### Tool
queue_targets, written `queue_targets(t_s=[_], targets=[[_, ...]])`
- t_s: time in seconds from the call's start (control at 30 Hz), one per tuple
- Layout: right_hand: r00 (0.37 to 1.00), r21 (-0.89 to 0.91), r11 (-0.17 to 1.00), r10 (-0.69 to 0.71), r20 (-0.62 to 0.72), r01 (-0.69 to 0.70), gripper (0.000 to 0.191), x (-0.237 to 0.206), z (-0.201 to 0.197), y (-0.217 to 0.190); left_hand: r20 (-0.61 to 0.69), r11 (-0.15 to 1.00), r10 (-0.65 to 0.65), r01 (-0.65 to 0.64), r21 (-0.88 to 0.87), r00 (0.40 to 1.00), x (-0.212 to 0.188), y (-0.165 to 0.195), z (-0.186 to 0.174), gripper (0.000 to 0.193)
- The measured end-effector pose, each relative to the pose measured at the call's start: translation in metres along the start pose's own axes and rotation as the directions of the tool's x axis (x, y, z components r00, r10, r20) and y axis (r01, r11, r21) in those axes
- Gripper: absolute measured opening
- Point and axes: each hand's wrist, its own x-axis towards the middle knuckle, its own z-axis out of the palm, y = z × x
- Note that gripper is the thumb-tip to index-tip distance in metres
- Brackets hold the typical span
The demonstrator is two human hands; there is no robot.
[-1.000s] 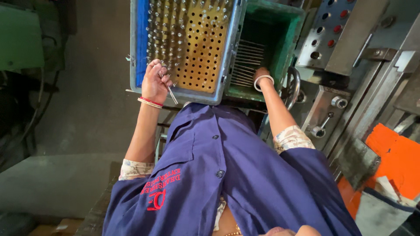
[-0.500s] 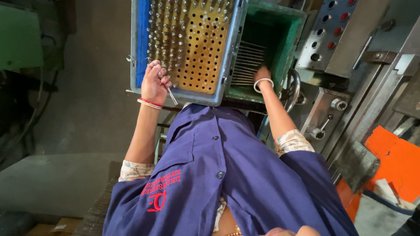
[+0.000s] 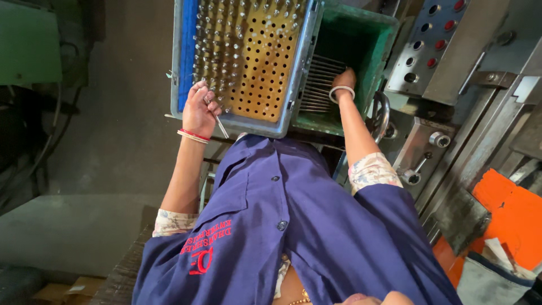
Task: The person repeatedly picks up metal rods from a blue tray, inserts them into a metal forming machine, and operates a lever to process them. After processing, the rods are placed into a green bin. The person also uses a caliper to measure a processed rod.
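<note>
My left hand (image 3: 199,108) is closed around a thin metal pin (image 3: 221,127) at the near edge of a blue tray (image 3: 183,56). The tray holds a yellow perforated board (image 3: 265,68) with several metal pins standing in its holes. My right hand (image 3: 342,79), with a bangle on the wrist, reaches into a green crate (image 3: 372,34) and rests on a stack of thin metal rods (image 3: 316,85). Whether its fingers grip a rod is hidden.
A grey machine panel with round buttons (image 3: 435,39) and a lever (image 3: 415,169) stands to the right. An orange part (image 3: 508,220) lies at the lower right. A green cabinet (image 3: 28,45) with cables is at the far left. My blue work shirt (image 3: 293,226) fills the foreground.
My right hand has moved farther into the green crate, onto the rods. My left hand has stayed at the tray's edge with the pin.
</note>
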Motion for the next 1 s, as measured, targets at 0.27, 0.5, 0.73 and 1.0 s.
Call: queue_targets(t_s=[0.27, 0.5, 0.73, 1.0], targets=[[0.951, 0.386, 0.869, -0.292, -0.102, 0.308, 0.029, 0.014, -0.004, -0.014, 0.015, 1.000, 0.009, -0.009, 0.012, 1.000, 0.002, -0.003, 0.004, 0.022], [0.691, 0.042, 0.696, -0.717, 0.094, 0.716, 0.024, 0.034, 0.016, -0.051, -0.006, 0.999, 0.013, -0.012, 0.036, 1.000, -0.004, -0.001, -0.003, 0.022], [0.645, 0.077, 0.657, -0.752, 0.135, 0.750, 0.014, 0.027, 0.013, -0.043, -0.010, 0.999, 0.002, -0.002, 0.036, 1.000, -0.010, 0.000, -0.014, 0.020], [0.712, -0.054, 0.715, -0.682, 0.166, 0.697, 0.012, 0.020, 0.007, -0.054, 0.069, 0.997, -0.003, -0.002, 0.072, 0.998, 0.002, 0.008, 0.006, 0.017]])
